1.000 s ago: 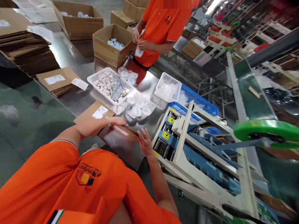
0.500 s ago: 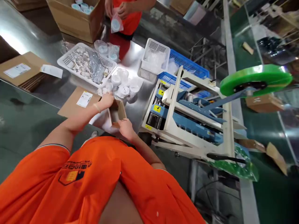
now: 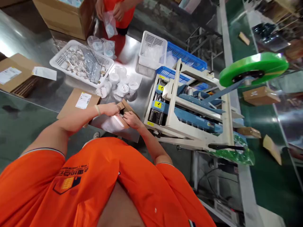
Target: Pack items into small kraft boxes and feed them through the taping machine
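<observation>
Small brown cardboard box held between left hand and right hand

With the box as the dial's centre and twelve at the top of the view, the wearer's orange short-sleeved shirt fills six o'clock. A shiny grey metal table spreads from nine round to one. At three, a long dark-green conveyor runs past; nearer, also at three, stands a white-framed machine with blue beams and yellow stickers. A tall brown cardboard carton sits at eleven, cut off by the upper edge of the view. A blue openwork plastic crate lies at two. Between ten and eleven is a white perforated plastic basket of small clear-wrapped pieces; at one, a smaller white plastic basket contains clear film. A bright green tape roll shows between two and three. Between nine and ten lies a labelled flat brown cardboard piece.

The box is at the table's near edge, partly open onto a dark inside. The left hand's fingers, between nine and ten, are curled narrow on its flap; the right hand's, between three and four, are bent close on the opposite edge. Their exact tips are too small to make out.

At twelve, round white bagged pots cluster near the box; farther up, a co-worker's hand grips a clear plastic bag. A thin beige band circles the left wrist.
</observation>
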`<state>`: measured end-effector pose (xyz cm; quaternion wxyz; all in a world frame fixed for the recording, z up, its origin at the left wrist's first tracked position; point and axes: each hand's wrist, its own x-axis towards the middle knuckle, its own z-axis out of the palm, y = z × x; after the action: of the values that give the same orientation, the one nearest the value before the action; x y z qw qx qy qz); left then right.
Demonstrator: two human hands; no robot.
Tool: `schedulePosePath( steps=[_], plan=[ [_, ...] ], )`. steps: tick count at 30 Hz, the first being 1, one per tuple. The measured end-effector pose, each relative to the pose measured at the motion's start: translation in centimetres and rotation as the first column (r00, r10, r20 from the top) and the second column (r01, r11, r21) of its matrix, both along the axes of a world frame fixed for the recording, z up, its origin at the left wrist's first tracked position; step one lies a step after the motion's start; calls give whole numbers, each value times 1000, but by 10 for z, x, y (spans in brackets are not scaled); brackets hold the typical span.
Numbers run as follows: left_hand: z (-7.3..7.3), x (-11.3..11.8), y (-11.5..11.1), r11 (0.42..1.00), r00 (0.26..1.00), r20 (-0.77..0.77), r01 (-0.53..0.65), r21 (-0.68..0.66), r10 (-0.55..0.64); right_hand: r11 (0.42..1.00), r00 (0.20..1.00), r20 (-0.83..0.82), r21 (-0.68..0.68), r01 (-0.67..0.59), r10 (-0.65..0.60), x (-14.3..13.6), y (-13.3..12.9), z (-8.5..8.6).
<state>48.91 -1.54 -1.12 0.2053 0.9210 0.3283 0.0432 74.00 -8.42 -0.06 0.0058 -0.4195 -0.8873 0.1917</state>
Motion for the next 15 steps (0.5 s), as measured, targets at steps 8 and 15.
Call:
schedulePosePath(
  steps=[8, 15],
  plan=[
    [-18, 32, -16, 825, 829, 23, -553, -121, 559, 754, 755, 6, 58, 655, -656, -48, -23, -13],
    [-50, 22, -45, 572, 483, 308, -722, -389, 820, 621, 573, -280, -121, 774, -770, -35, -20, -29]
  ],
)
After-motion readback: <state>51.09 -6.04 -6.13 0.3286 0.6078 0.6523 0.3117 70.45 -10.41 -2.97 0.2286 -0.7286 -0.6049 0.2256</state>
